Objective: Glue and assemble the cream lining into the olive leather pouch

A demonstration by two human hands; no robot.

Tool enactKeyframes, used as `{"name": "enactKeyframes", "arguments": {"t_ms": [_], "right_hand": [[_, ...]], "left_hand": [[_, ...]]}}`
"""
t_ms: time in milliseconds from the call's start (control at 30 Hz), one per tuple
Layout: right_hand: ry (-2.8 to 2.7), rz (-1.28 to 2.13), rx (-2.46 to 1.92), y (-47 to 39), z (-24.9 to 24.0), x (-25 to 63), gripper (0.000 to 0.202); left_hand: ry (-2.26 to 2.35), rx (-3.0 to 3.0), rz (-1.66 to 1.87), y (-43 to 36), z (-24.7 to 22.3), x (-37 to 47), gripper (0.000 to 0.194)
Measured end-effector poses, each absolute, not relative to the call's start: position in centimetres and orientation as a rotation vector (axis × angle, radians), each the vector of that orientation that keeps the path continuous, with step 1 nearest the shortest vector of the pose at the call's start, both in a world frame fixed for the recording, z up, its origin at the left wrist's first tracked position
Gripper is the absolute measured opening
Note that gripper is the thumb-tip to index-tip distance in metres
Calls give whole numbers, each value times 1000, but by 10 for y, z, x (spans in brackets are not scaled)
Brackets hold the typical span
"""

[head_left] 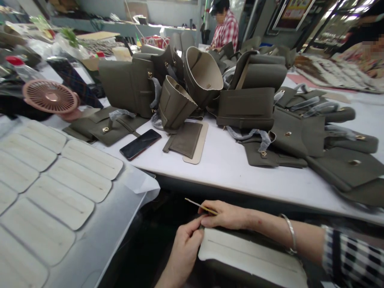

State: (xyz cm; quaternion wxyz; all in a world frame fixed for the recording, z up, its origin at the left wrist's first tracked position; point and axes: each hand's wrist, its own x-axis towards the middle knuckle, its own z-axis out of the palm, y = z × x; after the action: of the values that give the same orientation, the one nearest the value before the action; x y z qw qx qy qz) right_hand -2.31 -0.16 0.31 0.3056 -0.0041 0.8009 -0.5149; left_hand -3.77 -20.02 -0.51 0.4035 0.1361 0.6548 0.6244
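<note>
Below the counter (228, 168) edge, the right hand (225, 216) is gripping a thin yellow stick (200, 206) while the left hand (184, 250) is pinching the cream panel's (249, 256) corner. Olive bags (192, 86) are lying open, apparently empty.

Beyond the right hand (226, 215), the desk (228, 164) is carrying olive bags (246, 108), a phone (140, 144) and a fan (50, 97); cream panels (60, 168) are lying left.

Olive bags (192, 84), black phone (140, 144), pink fan (50, 97), cream panels (60, 176) on white table (228, 168).
</note>
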Motion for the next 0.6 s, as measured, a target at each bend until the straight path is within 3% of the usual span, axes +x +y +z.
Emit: {"name": "enactKeyframes", "arguments": {"t_ms": [133,300,400,500,600], "right_hand": [[2263,-1173,-87,-6,13,-25,37],[2498,-1004,31,-2,44,-19,68],[2596,-1273,134,6,67,8,89],[2603,-1602,551,8,85,54,77],[2297,-2084,848,-12,89,105,63]], "left_hand": [[1728,374,1593,-198,-8,-34,35],[1343,84,1798,-204,-22,-24,35],[1118,-411,1878,-216,-42,-6,45],[1088,-781,1701,-222,-65,13,48],[1057,-794,1594,-209,-82,25,48]]}}
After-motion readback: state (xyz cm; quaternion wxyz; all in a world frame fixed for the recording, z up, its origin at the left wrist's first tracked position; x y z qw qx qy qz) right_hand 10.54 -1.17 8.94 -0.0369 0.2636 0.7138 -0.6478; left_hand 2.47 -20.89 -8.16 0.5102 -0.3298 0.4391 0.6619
